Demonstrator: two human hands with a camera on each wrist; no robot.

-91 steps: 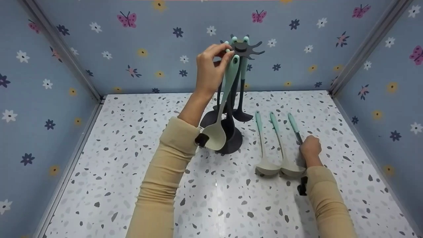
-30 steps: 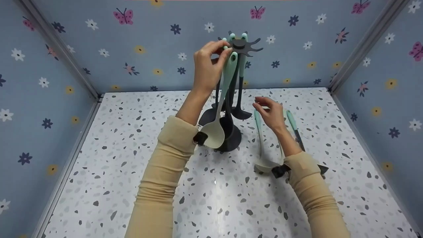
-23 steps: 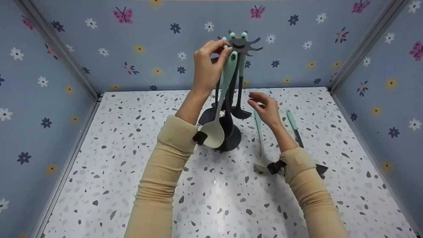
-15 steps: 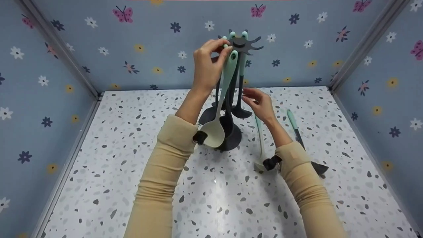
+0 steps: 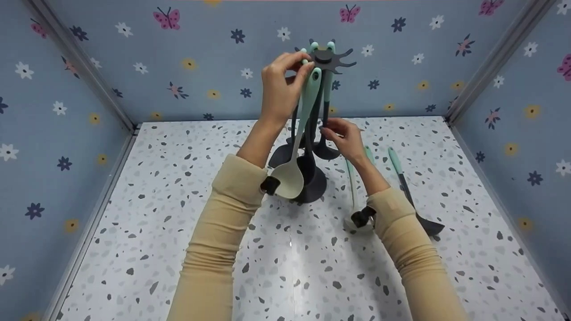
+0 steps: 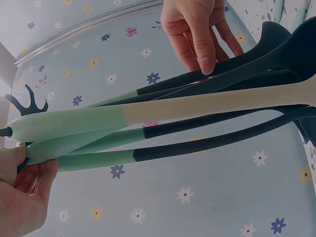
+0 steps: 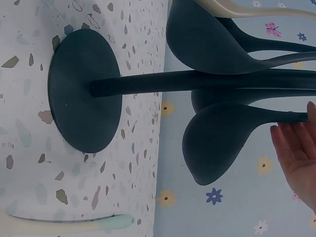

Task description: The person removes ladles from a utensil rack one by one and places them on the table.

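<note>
A black stand with a hooked top (image 5: pixel 323 55) and a round base (image 5: pixel 319 189) bears several hanging utensils with mint handles. In front hangs a cream ladle (image 5: pixel 290 180); the others have black shafts and heads. My left hand (image 5: pixel 283 84) is up at the hooks, thumb and fingers pinching the top of a mint handle (image 6: pixel 64 144) beside the cream ladle's handle. Lower on the right, my right hand (image 5: pixel 348 136) holds the shaft of a hanging black ladle (image 7: pixel 217 140), thumb on one side and fingers on the other, just above its bowl.
Right of the stand, two cream ladles lie on the speckled table (image 5: pixel 178 214). One shows its bowl (image 5: pixel 353 227), the other only its mint handle (image 5: pixel 369 154). Farther right lies a black ladle (image 5: pixel 432 226). Patterned blue walls (image 5: pixel 200 53) enclose the table.
My right hand has left the black ladle lying at the right, moved left and up across the table, and now holds the hanging black ladle's shaft. My left hand keeps its place.
</note>
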